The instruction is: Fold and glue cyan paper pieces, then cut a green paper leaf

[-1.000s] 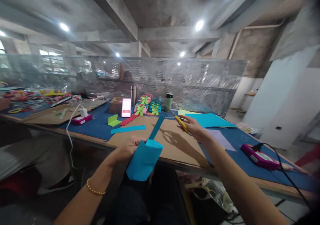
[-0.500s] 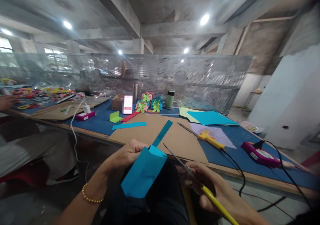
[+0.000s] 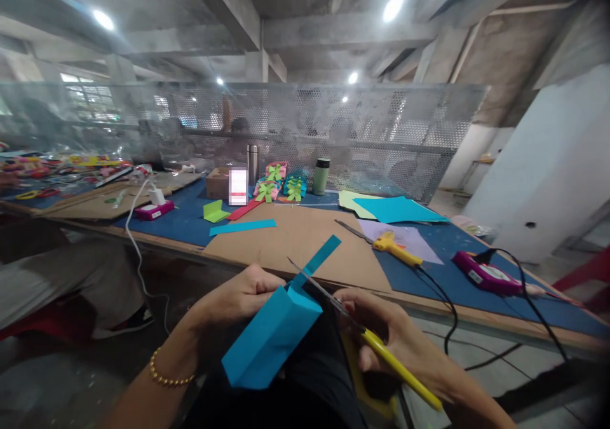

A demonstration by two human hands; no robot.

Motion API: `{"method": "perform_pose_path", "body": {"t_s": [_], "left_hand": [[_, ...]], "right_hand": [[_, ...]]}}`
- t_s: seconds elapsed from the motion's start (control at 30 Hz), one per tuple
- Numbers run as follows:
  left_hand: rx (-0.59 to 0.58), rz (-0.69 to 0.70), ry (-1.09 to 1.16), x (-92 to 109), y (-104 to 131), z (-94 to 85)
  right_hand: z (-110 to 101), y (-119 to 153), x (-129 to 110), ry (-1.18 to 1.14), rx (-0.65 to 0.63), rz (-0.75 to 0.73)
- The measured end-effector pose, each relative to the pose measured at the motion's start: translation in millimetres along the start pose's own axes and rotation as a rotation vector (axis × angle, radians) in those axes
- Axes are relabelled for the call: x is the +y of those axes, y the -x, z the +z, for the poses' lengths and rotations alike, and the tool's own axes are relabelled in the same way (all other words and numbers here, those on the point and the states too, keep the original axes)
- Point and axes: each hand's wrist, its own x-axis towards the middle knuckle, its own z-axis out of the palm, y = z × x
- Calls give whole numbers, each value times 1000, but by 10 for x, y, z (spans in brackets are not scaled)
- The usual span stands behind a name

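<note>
My left hand [image 3: 248, 292] is closed on a folded blue paper box [image 3: 271, 340] above my lap. From its top end a narrow blue paper strip [image 3: 324, 256] sticks up to the right. In my right hand [image 3: 386, 318] is a pair of scissors [image 3: 398, 365] with yellow handles. Their blades point up and left and cross the strip near its base; whether they touch the paper I cannot tell. Behind the hands lies a brown cardboard sheet [image 3: 290, 235], with a loose blue paper strip [image 3: 243, 227] at its left edge.
A yellow glue gun [image 3: 395, 249] rests on lilac paper [image 3: 424, 241], its cord hanging over the table edge. Purple power sockets [image 3: 486, 273] stand at right. Blue sheets [image 3: 400, 209], a green flask [image 3: 321, 176], a steel flask [image 3: 252, 163] and bow-trimmed paper pieces [image 3: 269, 184] are farther back.
My right hand has moved the scissors left, so the blades now lie across the strip. The paper box has turned slightly in my left hand. The view has shifted a little.
</note>
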Motion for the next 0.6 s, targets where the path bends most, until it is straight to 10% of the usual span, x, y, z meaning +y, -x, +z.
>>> {"method": "perform_pose_path", "body": {"t_s": [0.6], "left_hand": [[-21,6,-15,26,-18,18]], "right_hand": [[32,12,-45,-37,20,46]]}}
